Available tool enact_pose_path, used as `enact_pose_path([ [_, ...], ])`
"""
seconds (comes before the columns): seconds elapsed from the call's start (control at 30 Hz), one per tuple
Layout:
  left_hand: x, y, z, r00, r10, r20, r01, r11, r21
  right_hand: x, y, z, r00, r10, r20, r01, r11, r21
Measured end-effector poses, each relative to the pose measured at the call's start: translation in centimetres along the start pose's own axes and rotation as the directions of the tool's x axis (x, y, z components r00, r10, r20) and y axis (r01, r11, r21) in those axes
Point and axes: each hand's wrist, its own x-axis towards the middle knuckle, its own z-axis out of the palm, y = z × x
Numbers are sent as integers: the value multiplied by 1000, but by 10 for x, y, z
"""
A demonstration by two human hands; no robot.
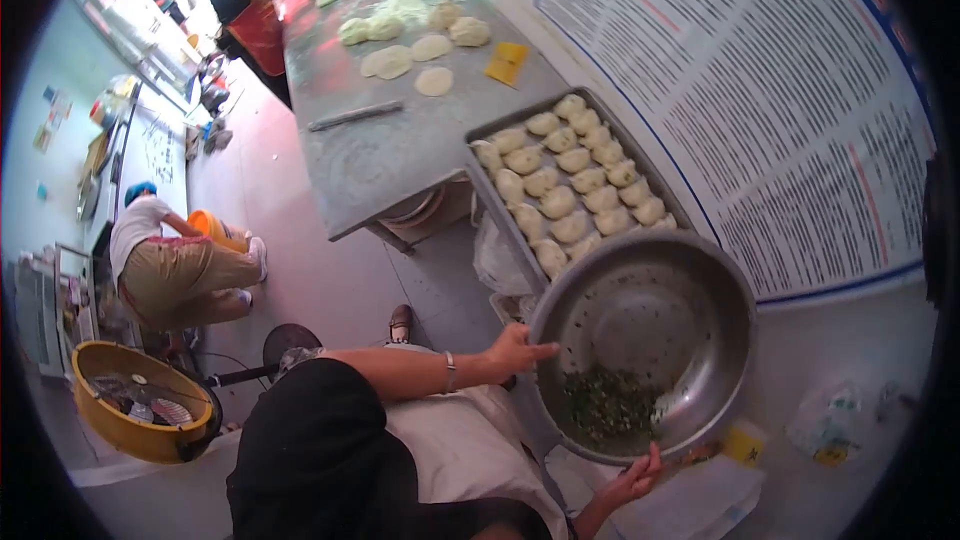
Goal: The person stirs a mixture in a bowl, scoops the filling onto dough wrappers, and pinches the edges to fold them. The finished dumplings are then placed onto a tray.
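A large metal basin (pixel 655 310) is tilted toward me, with chopped green filling (pixel 610 402) gathered at its lower side and scraps stuck to its wall. My left hand (pixel 512 353) grips the rim on the left, fingers partly hidden beneath. At the bottom rim, my right hand (pixel 634 480) holds the basin with its fingers against the edge. Just beyond the basin is a metal tray (pixel 505 202) filled with rows of filled dough dumplings (pixel 558 202); the basin covers the tray's near corner.
A metal worktable (pixel 350 165) bears a rolling pin (pixel 356 116), dough rounds (pixel 434 81) and a yellow packet (pixel 507 64). One person (pixel 255 10) works at its far end; another (pixel 175 260) bends over an orange bucket (pixel 218 230). A yellow fan (pixel 140 400) stands left. A printed poster (pixel 760 90) covers the wall.
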Motion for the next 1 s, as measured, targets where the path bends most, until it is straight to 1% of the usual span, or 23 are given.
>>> enact_pose_path([
  [0.03,-10,10,-34,999,23,-39,-24,1000,-7,1,-16,25,995,-88,43,87,996,11],
  [0.13,-39,33,-135,959,108,-261,-126,991,-53,-4,-84,118,970,-43,240,-12,975,223],
  [0.23,-61,43,-242,909,39,-415,-92,990,-108,-20,-129,209,876,-233,422,154,965,213],
  [0.33,-52,4,-344,825,45,-564,-234,935,-267,-43,-166,305,806,-272,525,78,929,362],
  [0.4,-76,27,-395,827,19,-561,-220,930,-294,-65,-228,349,736,-360,573,227,929,293],
  [0.43,-83,37,-418,829,5,-559,-213,927,-307,-73,-240,375,707,-403,581,249,911,329],
  [0.47,-84,38,-439,810,1,-586,-236,916,-324,-81,-244,403,678,-440,588,266,893,362],
  [0.53,-79,33,-477,771,-20,-636,-267,897,-352,-94,-261,445,657,-327,679,174,942,285],
  [0.57,-77,32,-495,772,-20,-635,-255,906,-339,-99,-262,469,638,-373,674,202,925,320],
  [0.6,-71,30,-515,727,-44,-686,-256,908,-330,-102,-256,494,619,-409,670,227,910,346],
  [0.63,-63,27,-533,686,-74,-724,-245,913,-325,-102,-245,525,572,-402,715,148,908,392],
  [0.67,-58,20,-543,663,-103,-741,-212,924,-318,-107,-256,542,580,-336,743,169,941,293],
  [0.7,-60,11,-561,743,-68,-666,-234,906,-353,-108,-256,563,555,-482,678,296,876,381],
  [0.73,-49,10,-578,831,-19,-556,-242,888,-391,-113,-238,591,603,-449,660,298,894,335],
  [0.77,-40,14,-577,834,17,-551,-286,868,-406,-106,-247,591,544,-466,698,330,883,333],
  [0.8,-34,19,-576,820,48,-570,-342,840,-421,-102,-268,575,554,-317,769,194,948,251],
  [0.83,-19,25,-572,854,-9,-521,-246,875,-418,-93,-288,569,508,-203,837,56,977,204],
  [0.87,-24,28,-576,846,-72,-529,-180,894,-410,-86,-282,572,575,-293,764,192,956,222],
  [0.9,-36,32,-583,807,-136,-575,-143,900,-413,-75,-270,577,585,-409,700,332,909,254],
  [0.93,-38,32,-592,736,-66,-674,-127,964,-233,-57,-260,596,546,-551,632,477,824,306],
  [0.97,-37,29,-609,633,-2,-774,-84,994,-71,-45,-264,601,551,-525,649,419,846,329],
  [1.0,-46,32,-625,494,52,-868,-4,998,58,-32,-268,604,555,-499,666,359,866,349],
])
